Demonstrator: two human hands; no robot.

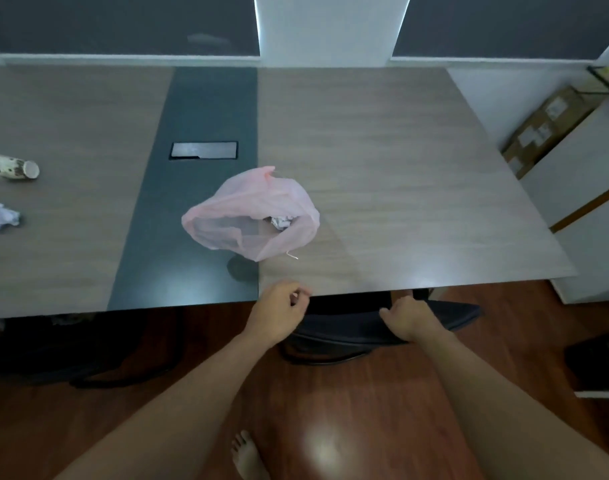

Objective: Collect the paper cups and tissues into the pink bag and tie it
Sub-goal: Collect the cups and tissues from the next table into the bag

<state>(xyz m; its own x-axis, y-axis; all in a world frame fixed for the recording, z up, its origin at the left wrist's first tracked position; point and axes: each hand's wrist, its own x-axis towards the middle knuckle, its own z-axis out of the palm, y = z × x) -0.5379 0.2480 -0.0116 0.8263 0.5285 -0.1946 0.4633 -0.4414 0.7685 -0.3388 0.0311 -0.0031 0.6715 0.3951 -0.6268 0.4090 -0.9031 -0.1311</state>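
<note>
The pink bag (251, 216) lies on the table's middle with its mouth open towards me, and a crumpled tissue (281, 222) shows inside it. A paper cup (13, 167) lies on its side at the far left. Just below the cup sits a crumpled tissue (0, 216). My left hand (280, 311) hovers at the table's front edge below the bag, fingers loosely curled with nothing in them. My right hand (408, 318) rests lower, over the back of a dark chair (358, 327), fingers curled downward; whether it grips the chair is unclear.
The table (400, 202) has a dark centre strip with a cable hatch (204, 150). The dark chair is tucked under the front edge. Cardboard boxes (545, 129) stand by a white cabinet (580, 188) on the right. My bare foot (249, 455) is on the wooden floor.
</note>
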